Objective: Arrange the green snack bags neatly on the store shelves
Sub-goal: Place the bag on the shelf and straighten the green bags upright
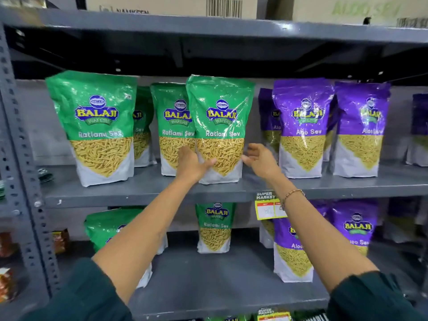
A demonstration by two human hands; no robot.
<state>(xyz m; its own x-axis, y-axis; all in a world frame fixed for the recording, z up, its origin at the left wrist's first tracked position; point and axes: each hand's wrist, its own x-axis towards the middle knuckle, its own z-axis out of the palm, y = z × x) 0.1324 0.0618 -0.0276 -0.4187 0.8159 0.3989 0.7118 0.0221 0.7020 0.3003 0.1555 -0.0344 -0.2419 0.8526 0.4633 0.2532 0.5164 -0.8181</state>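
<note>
Several green Ratlami Sev bags stand upright on the grey middle shelf (pixel 143 193). The front middle green bag (pixel 220 126) stands near the shelf's front edge. My left hand (pixel 192 165) lies flat against its lower left front, fingers spread. My right hand (pixel 261 159) hovers open just right of that bag, not touching it. Another green bag (pixel 173 126) stands just behind on the left, partly hidden. A big green bag (pixel 97 126) stands at the far left, with one more (pixel 143 126) behind it. On the lower shelf stand a green bag (pixel 215 228) and another (pixel 108 228) behind my left arm.
Purple Aloo Sev bags (pixel 303 128) fill the right side of the middle shelf and the lower shelf (pixel 354 228). A yellow price tag (pixel 268 207) hangs on the shelf edge. Cardboard boxes (pixel 176 6) sit on the top shelf. A perforated grey upright (pixel 20 158) bounds the left.
</note>
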